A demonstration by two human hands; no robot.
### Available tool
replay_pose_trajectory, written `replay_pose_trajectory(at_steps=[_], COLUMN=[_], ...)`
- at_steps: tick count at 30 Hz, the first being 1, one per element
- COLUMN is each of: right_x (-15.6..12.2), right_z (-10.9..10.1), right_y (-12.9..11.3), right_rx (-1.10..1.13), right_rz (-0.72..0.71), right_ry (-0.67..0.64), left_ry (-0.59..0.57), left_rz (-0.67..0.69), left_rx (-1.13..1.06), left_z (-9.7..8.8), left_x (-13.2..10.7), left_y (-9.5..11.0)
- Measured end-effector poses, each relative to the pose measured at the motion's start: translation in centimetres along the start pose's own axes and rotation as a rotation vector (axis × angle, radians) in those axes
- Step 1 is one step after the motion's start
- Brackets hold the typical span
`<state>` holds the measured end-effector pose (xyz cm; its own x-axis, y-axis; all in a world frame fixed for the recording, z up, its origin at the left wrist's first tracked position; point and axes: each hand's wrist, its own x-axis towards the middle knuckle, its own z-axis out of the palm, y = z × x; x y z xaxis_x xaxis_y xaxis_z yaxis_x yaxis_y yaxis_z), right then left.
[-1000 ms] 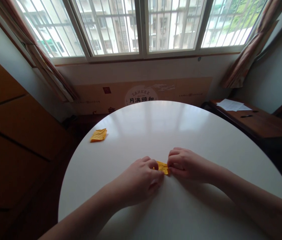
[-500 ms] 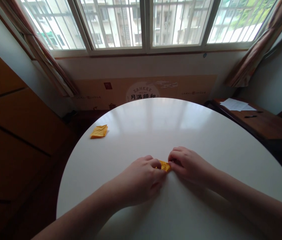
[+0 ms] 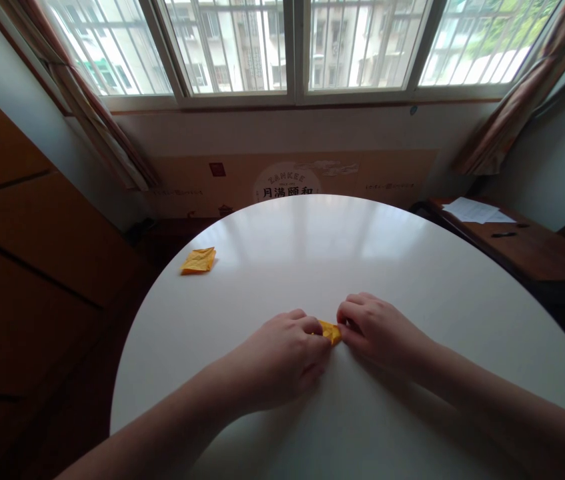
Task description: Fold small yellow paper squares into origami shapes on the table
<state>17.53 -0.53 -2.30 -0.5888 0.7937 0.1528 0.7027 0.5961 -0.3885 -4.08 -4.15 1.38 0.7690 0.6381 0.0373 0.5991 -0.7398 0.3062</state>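
Observation:
A small piece of folded yellow paper (image 3: 331, 332) lies on the white round table, partly covered by my fingers. My left hand (image 3: 292, 357) is closed over its left part, thumb and fingers pinching it. At its right end, the fingertips of my right hand (image 3: 369, 327) pinch the edge. Only the middle of the paper shows between the two hands. Farther off to the left, a second folded yellow paper (image 3: 199, 261) with a creased surface rests near the table's edge, touched by neither hand.
The white table (image 3: 282, 267) has a curved far edge. Beyond it a printed cardboard panel (image 3: 177, 180) stands against the wall under barred windows. To the right, a brown side table (image 3: 552, 250) bears white papers (image 3: 472, 209) and a small dark object. An orange-brown cabinet (image 3: 22, 267) stands left.
Both hands keep their grip on the yellow paper with hardly any movement. The view has shifted very slightly.

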Motion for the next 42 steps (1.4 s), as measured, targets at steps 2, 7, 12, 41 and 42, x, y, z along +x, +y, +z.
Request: replay_pose_trajectory(at_steps=[2, 7, 12, 41, 42], right_x=[0.0, 0.1, 0.2, 0.6, 0.5], right_z=[0.0, 0.1, -0.5, -2.4, -2.6], right_y=[0.0, 0.0, 0.6, 1.7, 1.8], right_rx=[-0.006, -0.003, 0.044, 0.31, 0.319], right_rz=[0.005, -0.013, -0.061, 0.003, -0.004], right_ry=[0.003, -0.009, -0.066, -0.339, -0.356], left_ry=[0.002, 0.03, -0.006, 0.042, 0.04], left_rz=[0.0, -0.013, -0.028, 0.084, 0.078], left_rx=[0.004, 0.019, -0.008, 0.122, 0.112], left_z=[0.1, 0.4, 0.5, 4.6, 4.5], left_x=[-0.1, -0.3, -0.4, -0.7, -0.6], left_y=[0.0, 0.3, 0.6, 0.9, 0.9])
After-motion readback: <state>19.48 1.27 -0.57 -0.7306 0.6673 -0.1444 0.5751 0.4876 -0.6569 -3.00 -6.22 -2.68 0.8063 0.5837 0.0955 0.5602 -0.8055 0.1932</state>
